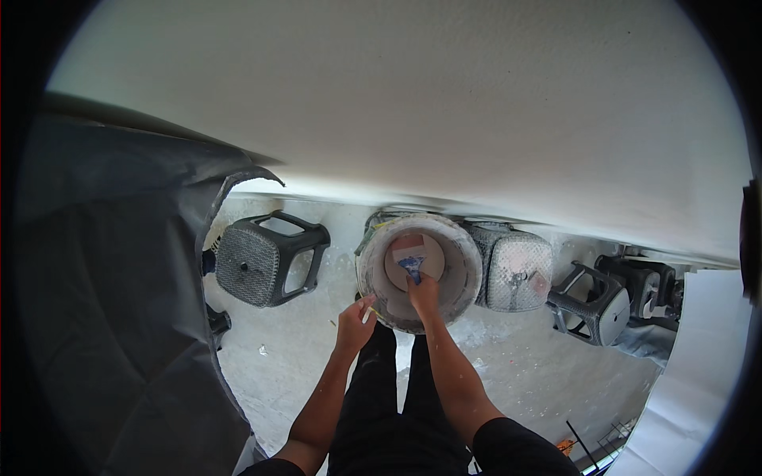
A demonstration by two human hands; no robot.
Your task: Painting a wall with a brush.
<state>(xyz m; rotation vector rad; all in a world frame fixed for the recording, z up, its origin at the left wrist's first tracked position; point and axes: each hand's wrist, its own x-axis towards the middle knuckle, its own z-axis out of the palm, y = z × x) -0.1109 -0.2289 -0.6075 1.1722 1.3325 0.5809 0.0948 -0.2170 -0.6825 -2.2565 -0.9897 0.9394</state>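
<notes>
A round plastic bucket [462,291], its wall smeared with dried plaster or paint, stands in front of me. My right hand [424,293] reaches over its near side and grips the blue handle of a putty knife [411,260]. The knife's wide blade points away from me, over the pale material [433,260] inside the bucket. Whether the blade touches the material I cannot tell. At the bucket's near left rim is my left hand [357,321], fingers partly bent; its exact contact with the rim is unclear.
Dark plastic stools stand left [247,262] and right [521,271] of the bucket, with another stool [595,303] farther right. A pale wall [417,119] rises beyond them. Dark sheeting [119,297] hangs at the left, a white sheet [684,369] at the right. The concrete floor [286,357] has pale spots.
</notes>
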